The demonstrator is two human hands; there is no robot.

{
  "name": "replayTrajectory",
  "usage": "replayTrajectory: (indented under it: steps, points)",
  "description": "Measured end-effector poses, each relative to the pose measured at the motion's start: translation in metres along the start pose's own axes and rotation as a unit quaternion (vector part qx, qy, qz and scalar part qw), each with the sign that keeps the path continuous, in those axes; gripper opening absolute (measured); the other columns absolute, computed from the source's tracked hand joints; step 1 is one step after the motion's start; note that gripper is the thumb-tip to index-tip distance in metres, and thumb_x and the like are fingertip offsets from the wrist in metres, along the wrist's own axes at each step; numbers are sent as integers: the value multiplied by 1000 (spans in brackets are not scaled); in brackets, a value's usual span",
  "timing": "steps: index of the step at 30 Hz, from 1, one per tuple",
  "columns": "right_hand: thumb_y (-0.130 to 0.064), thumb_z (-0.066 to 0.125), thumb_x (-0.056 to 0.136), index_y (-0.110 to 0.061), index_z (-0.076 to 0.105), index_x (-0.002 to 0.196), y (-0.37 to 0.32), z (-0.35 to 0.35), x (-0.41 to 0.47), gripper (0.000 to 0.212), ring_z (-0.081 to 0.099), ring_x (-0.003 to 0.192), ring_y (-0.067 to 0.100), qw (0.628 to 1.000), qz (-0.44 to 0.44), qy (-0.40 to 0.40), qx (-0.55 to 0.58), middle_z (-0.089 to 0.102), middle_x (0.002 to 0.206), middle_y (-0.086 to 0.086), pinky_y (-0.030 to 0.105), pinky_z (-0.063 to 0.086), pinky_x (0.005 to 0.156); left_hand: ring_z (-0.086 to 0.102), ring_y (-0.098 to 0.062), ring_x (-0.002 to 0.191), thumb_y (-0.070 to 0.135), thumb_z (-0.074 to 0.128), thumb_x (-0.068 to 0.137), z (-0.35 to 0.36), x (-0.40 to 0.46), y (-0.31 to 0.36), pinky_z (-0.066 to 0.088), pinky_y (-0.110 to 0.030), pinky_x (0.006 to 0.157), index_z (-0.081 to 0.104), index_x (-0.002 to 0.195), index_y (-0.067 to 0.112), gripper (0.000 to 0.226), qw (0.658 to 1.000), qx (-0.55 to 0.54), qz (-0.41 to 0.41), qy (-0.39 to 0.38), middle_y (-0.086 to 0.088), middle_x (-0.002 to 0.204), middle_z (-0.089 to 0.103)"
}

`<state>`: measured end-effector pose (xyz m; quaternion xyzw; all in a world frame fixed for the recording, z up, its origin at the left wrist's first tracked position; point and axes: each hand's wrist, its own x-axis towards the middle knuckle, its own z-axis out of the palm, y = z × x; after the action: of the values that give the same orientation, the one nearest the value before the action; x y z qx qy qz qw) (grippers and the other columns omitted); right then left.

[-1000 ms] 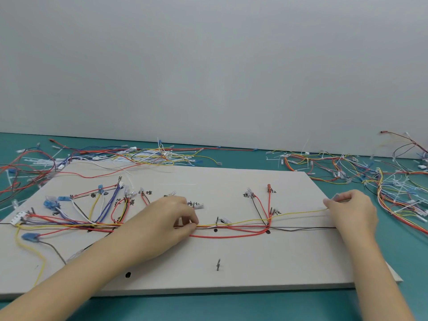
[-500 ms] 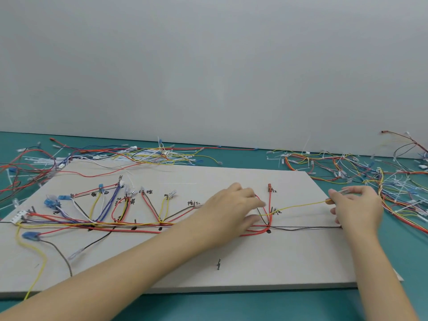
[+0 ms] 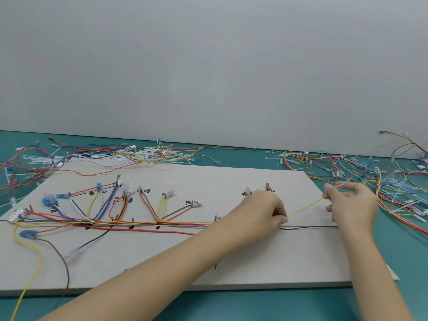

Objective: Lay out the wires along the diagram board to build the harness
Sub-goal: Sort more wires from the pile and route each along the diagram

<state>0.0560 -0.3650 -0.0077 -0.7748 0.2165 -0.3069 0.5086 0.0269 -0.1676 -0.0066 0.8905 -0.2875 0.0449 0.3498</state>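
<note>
A pale diagram board (image 3: 231, 256) lies flat on the teal table, with red, yellow, blue and dark wires laid along its drawn trunk line. A thin yellow wire (image 3: 305, 206) runs taut between my two hands. My left hand (image 3: 259, 213) reaches across the board and pinches this wire down at the trunk line, right of centre. My right hand (image 3: 352, 202) is lifted near the board's right edge and pinches the wire's clear terminal end between thumb and forefinger. A dark wire (image 3: 308, 227) lies along the line under my right hand.
Loose wire bundles (image 3: 375, 177) with white ties pile up on the table to the right, and more wires (image 3: 139, 154) spread behind the board and at far left. A grey wall stands close behind. Small metal pegs (image 3: 215, 265) stick up from the board.
My left hand slid right along the trunk line, from the board's middle to right of centre. My right hand lifted the yellow wire's end up and away, and the wire is now taut.
</note>
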Motion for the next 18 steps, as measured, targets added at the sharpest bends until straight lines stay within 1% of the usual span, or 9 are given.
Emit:
replayTrajectory:
  steps: [1,3,5,8,10,12,14,16,18]
  points:
    - [-26,71,84,-13,60,100,1,0,0,23,59,50,22,1000,-1,0,3,69,67,-3,47,51,65,63,-21,89,11,59,92,3,0,1,48,-35,87,73,91,3,16,1000,8,1,-5,-7,95,72]
    - [-26,71,85,-11,61,103,3,2,1,26,57,47,21,1000,-1,-10,2,69,66,-2,41,46,60,61,-24,91,11,57,92,9,0,3,49,-37,84,71,91,2,16,999,28,9,-12,-9,96,71]
    - [-27,71,84,-11,62,102,4,4,1,25,59,51,25,1000,-4,-23,-3,68,67,0,40,46,62,59,-25,93,12,57,92,13,0,7,48,-35,81,70,92,2,16,999,36,17,-13,-9,97,69]
    - [-28,72,83,-15,64,94,2,7,0,19,65,71,32,999,-23,-20,-24,67,71,3,40,49,71,57,-29,95,12,54,94,20,5,13,44,-38,83,68,92,4,16,997,70,32,-8,-10,99,67]
    - [-26,72,83,-14,67,94,1,9,-2,17,61,77,28,998,-41,-13,-37,67,77,5,34,43,69,56,-31,96,10,53,93,25,9,19,44,-41,83,68,91,4,16,995,89,44,-4,-12,98,66]
    - [-23,70,85,-13,68,97,-1,12,-6,16,57,82,25,996,-60,-19,-57,69,89,9,32,38,71,55,-32,96,7,52,91,31,15,25,45,-42,82,68,91,2,16,995,84,55,-6,-15,96,65]
    - [-24,69,86,-13,68,106,-6,14,-11,22,53,97,25,993,-81,-24,-78,67,105,9,33,39,79,55,-34,96,3,51,89,35,20,31,46,-44,81,66,92,0,16,995,75,64,-20,-17,96,62]
    - [-26,67,87,-13,66,115,-11,14,-17,31,45,114,30,986,-126,9,-110,62,117,9,35,34,93,54,-36,93,0,50,87,40,25,33,47,-45,78,64,90,-2,14,995,62,63,-40,-20,95,60]
    - [-23,64,89,-12,67,113,-18,12,-23,27,44,117,33,980,-168,51,-98,62,119,10,30,28,96,55,-37,88,-1,49,86,42,30,32,48,-44,74,61,84,-2,13,997,41,47,-36,-20,92,60]
